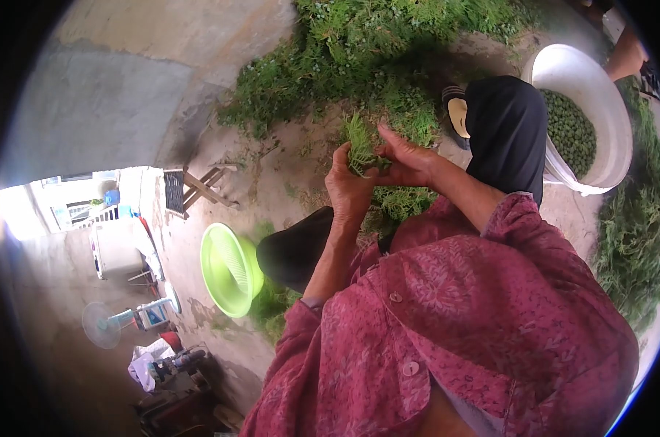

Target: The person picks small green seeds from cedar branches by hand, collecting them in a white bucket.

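Observation:
My left hand point(348, 186) is closed around a small sprig of green, feathery conifer-like foliage point(359, 144), whose tips stick up above the fingers. My right hand point(411, 162) comes in from the right beside the sprig. Its upper finger and the digit nearest me are apart, with some foliage in the gap between them, and it appears to touch the left fingertips. Whether anything small lies inside the right hand is hidden. Cut green branches point(406, 204) lie on the ground under both hands, between my knees.
A white bucket point(614, 138) with many small round green fruits point(569, 135) stands at the right, near another person's arm point(627, 54). A large pile of branches point(373, 58) lies ahead. On the left are a lime-green basin point(213, 280), a wooden stool point(206, 186) and a fan point(102, 325).

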`<move>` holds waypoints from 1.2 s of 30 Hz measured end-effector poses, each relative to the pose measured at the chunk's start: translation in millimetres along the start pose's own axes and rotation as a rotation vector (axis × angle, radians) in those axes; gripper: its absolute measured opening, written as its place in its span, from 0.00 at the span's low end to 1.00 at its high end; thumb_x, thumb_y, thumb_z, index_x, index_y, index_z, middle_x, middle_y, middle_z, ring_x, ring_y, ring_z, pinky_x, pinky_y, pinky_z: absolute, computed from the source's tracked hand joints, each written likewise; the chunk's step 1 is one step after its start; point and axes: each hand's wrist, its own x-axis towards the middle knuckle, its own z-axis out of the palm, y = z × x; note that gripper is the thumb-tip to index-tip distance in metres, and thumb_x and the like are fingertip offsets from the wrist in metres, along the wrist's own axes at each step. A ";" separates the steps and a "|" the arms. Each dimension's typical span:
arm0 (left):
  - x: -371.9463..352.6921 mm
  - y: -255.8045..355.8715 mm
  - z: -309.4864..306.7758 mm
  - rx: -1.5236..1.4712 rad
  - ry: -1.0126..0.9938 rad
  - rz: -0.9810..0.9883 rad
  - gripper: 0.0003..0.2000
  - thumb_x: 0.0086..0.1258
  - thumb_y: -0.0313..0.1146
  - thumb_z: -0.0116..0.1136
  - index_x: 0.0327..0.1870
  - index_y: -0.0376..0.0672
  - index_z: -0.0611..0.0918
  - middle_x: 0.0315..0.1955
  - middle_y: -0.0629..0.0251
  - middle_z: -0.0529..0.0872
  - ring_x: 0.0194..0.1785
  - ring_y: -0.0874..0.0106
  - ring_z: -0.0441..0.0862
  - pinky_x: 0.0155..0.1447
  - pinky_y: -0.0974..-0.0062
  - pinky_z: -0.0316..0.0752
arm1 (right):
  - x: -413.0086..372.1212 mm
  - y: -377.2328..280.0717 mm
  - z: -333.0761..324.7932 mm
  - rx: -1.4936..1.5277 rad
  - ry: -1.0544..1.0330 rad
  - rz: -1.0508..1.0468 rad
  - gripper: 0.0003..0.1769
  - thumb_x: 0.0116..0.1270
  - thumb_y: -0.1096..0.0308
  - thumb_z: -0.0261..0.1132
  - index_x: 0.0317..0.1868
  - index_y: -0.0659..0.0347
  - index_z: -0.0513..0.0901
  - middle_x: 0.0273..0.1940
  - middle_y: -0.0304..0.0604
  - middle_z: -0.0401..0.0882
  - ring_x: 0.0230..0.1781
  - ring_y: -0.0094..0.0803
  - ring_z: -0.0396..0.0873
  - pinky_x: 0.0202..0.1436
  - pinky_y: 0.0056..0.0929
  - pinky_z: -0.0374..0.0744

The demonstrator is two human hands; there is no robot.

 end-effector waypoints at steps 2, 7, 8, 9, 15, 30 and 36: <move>0.3 -0.8 2.9 0.027 0.002 0.010 0.22 0.46 0.21 0.61 0.47 0.40 0.73 0.32 0.66 0.81 0.35 0.76 0.78 0.41 0.78 0.74 | -4.5 -0.7 4.9 -0.047 0.060 0.006 0.27 0.62 0.39 0.49 0.49 0.51 0.71 0.46 0.36 0.70 0.42 0.30 0.72 0.52 0.38 0.73; 0.4 7.2 5.4 0.180 0.036 0.037 0.20 0.47 0.20 0.59 0.46 0.39 0.74 0.34 0.68 0.81 0.35 0.79 0.77 0.41 0.80 0.74 | -0.7 0.0 1.4 -0.062 0.003 -0.001 0.26 0.62 0.41 0.50 0.52 0.51 0.69 0.45 0.36 0.70 0.46 0.30 0.70 0.53 0.38 0.73; 3.0 -0.7 5.9 0.138 0.041 0.059 0.21 0.46 0.22 0.61 0.46 0.40 0.74 0.32 0.65 0.81 0.34 0.75 0.79 0.41 0.78 0.74 | -0.8 -0.5 2.9 -0.073 0.013 -0.007 0.26 0.63 0.41 0.50 0.52 0.51 0.69 0.45 0.36 0.70 0.47 0.30 0.70 0.53 0.38 0.73; 4.4 -8.0 6.1 0.096 0.046 0.082 0.23 0.45 0.24 0.62 0.46 0.40 0.74 0.31 0.61 0.82 0.34 0.71 0.81 0.40 0.75 0.74 | -2.3 -0.5 5.0 -0.072 0.013 -0.007 0.26 0.63 0.41 0.50 0.52 0.51 0.69 0.45 0.36 0.70 0.47 0.30 0.70 0.53 0.38 0.73; 0.5 6.4 -3.3 -0.439 -0.018 -0.123 0.16 0.51 0.20 0.57 0.43 0.36 0.75 0.34 0.63 0.82 0.34 0.73 0.79 0.40 0.76 0.75 | 2.5 4.6 -0.4 -0.026 0.203 -0.041 0.30 0.58 0.41 0.56 0.47 0.59 0.70 0.40 0.40 0.68 0.45 0.37 0.71 0.52 0.40 0.74; -4.8 11.6 -23.4 -0.550 -0.064 -0.325 0.15 0.50 0.17 0.57 0.40 0.35 0.75 0.29 0.63 0.80 0.30 0.73 0.79 0.34 0.77 0.76 | 3.5 6.0 -6.2 -0.291 0.124 0.001 0.10 0.58 0.70 0.64 0.39 0.62 0.75 0.27 0.33 0.73 0.27 0.22 0.75 0.32 0.21 0.77; -4.1 13.1 -23.5 -0.667 -0.114 -0.396 0.15 0.49 0.17 0.56 0.41 0.34 0.75 0.29 0.64 0.79 0.29 0.73 0.78 0.34 0.76 0.76 | 1.0 2.2 -3.6 -0.441 0.098 0.018 0.09 0.56 0.72 0.62 0.38 0.62 0.77 0.26 0.34 0.74 0.22 0.18 0.69 0.23 0.18 0.67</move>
